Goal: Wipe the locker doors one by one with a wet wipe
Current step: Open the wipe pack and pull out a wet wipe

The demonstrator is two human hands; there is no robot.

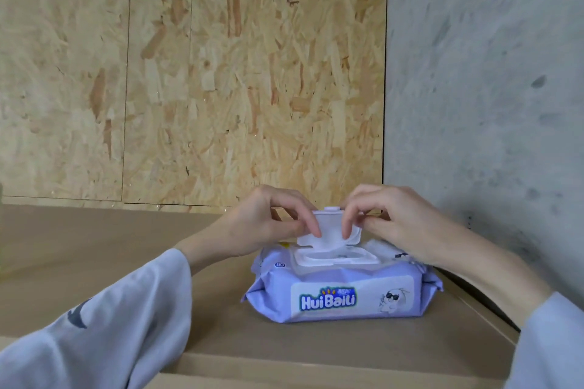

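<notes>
Item: wet wipe pack point(343, 290), lilac soft wrapper, printed label facing the wearer. Location: on the brown counter point(94, 249), towards its right-hand end, near the grey wall point(486, 73). Long axis: left to right, roughly parallel to the counter's near edge.

Item: flip lid point(328, 229), white rigid plastic, on the top face of the pack. State: raised, hinged at the far side, standing steeply; its underside faces the wearer. The dispensing opening point(328, 257) lies exposed directly below it. No wipe can be seen protruding.

Item: left hand point(268, 221). Fingers curled, pinching the lid's left side from above.

Item: right hand point(392, 218). Fingers curled, pinching the lid's right side. Both hands sit above and slightly behind the pack, level with each other; neither is plainly nearer the opening.

Key relation: the opening lies just below and towards the wearer from both sets of fingertips, so reaching a wipe likely means one hand dropping down and forward while the other keeps the lid back.

Item: chipboard panels point(221, 73), upright behind the counter's far edge; possibly the locker doors, though I cannot tell.
</notes>
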